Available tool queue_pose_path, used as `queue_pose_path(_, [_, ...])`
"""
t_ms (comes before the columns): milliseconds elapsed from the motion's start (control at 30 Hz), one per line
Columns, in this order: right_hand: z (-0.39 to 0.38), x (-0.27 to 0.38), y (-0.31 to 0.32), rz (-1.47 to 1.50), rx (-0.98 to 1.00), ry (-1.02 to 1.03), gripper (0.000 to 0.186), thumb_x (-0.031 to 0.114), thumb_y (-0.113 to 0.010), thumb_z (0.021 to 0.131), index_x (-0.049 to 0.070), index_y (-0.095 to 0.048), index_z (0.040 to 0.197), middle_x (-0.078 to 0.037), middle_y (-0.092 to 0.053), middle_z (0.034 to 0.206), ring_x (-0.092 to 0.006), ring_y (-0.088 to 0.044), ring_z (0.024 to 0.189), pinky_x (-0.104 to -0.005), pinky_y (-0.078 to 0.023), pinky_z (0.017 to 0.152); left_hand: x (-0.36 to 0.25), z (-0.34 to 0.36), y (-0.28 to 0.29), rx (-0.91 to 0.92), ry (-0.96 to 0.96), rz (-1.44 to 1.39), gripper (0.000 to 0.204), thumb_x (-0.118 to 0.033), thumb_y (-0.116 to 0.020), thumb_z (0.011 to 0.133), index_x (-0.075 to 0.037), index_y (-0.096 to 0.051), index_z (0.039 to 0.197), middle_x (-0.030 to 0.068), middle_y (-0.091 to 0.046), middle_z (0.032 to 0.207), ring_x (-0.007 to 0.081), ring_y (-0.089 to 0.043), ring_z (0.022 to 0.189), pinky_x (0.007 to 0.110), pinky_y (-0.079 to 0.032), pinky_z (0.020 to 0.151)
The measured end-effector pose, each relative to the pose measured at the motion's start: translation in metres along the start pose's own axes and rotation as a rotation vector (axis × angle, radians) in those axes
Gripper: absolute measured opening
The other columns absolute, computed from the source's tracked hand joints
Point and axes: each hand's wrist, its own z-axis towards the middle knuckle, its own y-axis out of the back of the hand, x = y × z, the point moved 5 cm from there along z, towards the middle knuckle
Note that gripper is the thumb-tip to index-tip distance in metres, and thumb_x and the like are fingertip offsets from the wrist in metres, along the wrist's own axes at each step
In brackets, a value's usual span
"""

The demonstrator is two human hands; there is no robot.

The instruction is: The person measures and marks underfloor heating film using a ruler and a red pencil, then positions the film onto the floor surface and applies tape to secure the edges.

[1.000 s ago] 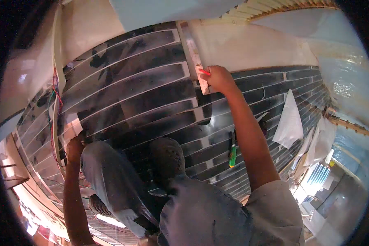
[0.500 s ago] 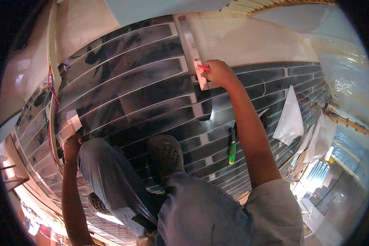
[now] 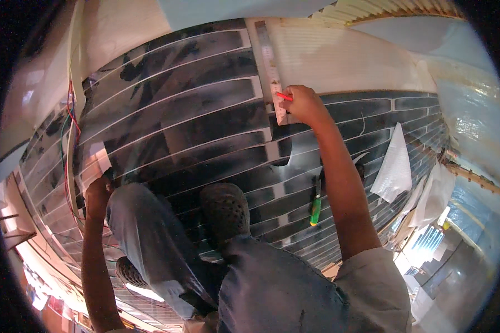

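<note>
My right hand is closed round a red pencil-like object at the lower end of a long pale metal straightedge, along the edge of dark plank-patterned boarding, beside a pale panel. My left hand has curled fingers at a pale rectangular patch, beside my knee; what they grip is hidden. A tool with a green and yellow handle lies below my right forearm, near a dark object mostly behind that arm.
Coloured wires run along a pale strip at the left. White sheets lie at the right, with plastic-covered surfaces beyond. My shoe rests on the dark boarding. A brightly lit space shows at the lower right.
The view has shifted slightly. The straightedge's upper end sits a little farther right from the dark boarding's edge. Both my hands keep about the same places and grips.
</note>
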Motion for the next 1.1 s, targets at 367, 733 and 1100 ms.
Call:
queue_pose_path(367, [-0.005,0.004,0.0,0.033,0.013,-0.034,0.031,0.025,-0.078,0.078,0.001,-0.069,0.096,-0.02,-0.07,0.093,-0.0379,-0.068,0.089,-0.0431,-0.052,0.079,0.003,0.002,-0.001,0.028,0.038,-0.134,0.012,-0.017,-0.07,0.079,-0.007,-0.068,0.085,0.0208,-0.068,0.085,0.0402,-0.066,0.08,0.046,-0.052,0.068])
queue_pose_path(733, [-0.008,0.005,0.001,0.012,0.037,-0.036,0.03,0.025,-0.076,0.081,0.002,-0.069,0.098,-0.019,-0.071,0.092,-0.0361,-0.069,0.087,-0.0423,-0.053,0.078,-0.029,0.0,0.018,0.043,0.051,-0.068,0.025,-0.021,-0.073,0.083,-0.007,-0.07,0.103,0.0174,-0.07,0.089,0.0367,-0.068,0.082,0.044,-0.053,0.072])
queue_pose_path(1100, [-0.009,0.002,0.0,0.032,0.036,-0.106,0.03,0.022,-0.077,0.08,0.001,-0.069,0.098,-0.02,-0.071,0.093,-0.0358,-0.069,0.088,-0.0419,-0.053,0.079,-0.041,0.003,0.023,0.006,0.047,-0.102,0.02,-0.023,-0.071,0.078,-0.005,-0.068,0.087,0.0211,-0.068,0.085,0.0403,-0.066,0.08,0.047,-0.052,0.069])
